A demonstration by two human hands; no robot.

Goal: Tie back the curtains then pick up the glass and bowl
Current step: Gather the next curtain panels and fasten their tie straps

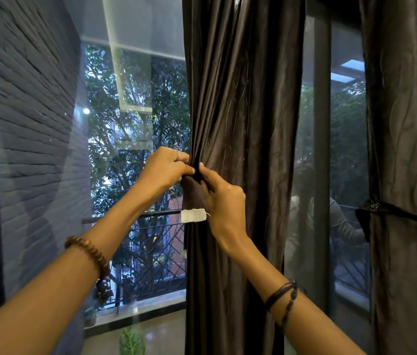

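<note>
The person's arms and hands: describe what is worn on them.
Both forearms are bare, with no sleeves showing. The left hand has a thin silver ring on one finger, and a brown wooden bead bracelet circles the left forearm, with beads hanging beneath it. The right hand shows no ring; its forearm carries dark braided cord bracelets.

A large window (130,124) shows green trees (166,103) and a dark metal railing (151,252) outside. At left stands a grey brick wall (35,124). The daylight is dim and bluish.
</note>
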